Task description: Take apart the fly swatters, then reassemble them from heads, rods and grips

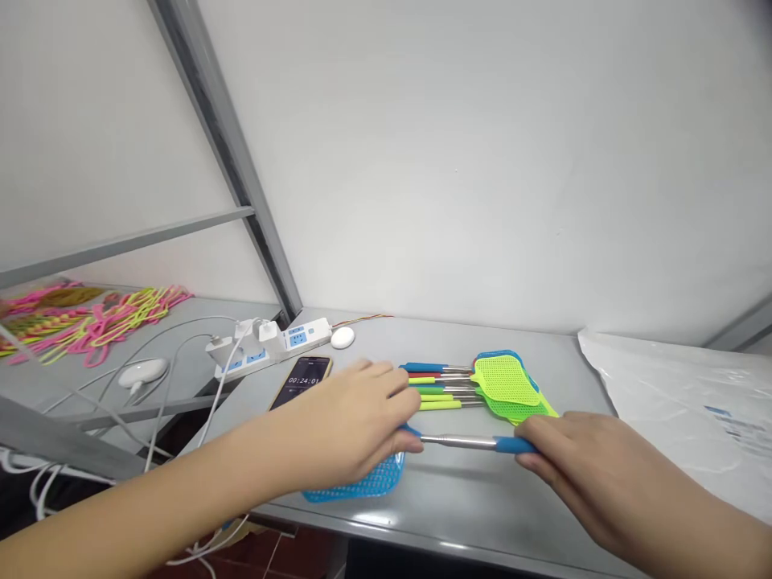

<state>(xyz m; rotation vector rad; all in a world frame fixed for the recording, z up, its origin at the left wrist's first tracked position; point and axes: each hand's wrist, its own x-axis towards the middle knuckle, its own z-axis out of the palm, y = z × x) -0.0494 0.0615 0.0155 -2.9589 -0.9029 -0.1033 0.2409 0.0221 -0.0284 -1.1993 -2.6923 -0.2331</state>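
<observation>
A white wall (482, 161) stood at the back, and a gray table (482, 515) ran along in front of it. Gray metal bars (241, 177) made a frame on the left side. A big white plastic bag (675, 394) lay flat on the right end of the table, with some blue print on it. Far over on the left was a messy heap of strings (114, 322), pink, yellow and brown. A pile of fly swatters (507, 378) lay in the middle of the table, with blue, red and green handles pointing left and blue, green and yellow-green nets on the right. Nearer the front edge was one blue fly swatter (458, 441), held in two hands. The right hand (579, 458) was closed around its blue handle. The left hand (362, 410) was at the other end, its thumb and fingers pinching the blue part where the shiny rod met the net. The blue net poked out under the left hand, and I could not tell if it touched the table. Behind the left arm sat a white power strip (301, 338) with plugs in it. A phone (301, 378) lay just beside it, showing 00:24:01. The smallest thing was a white round gadget (342, 338) near the strip's end.
</observation>
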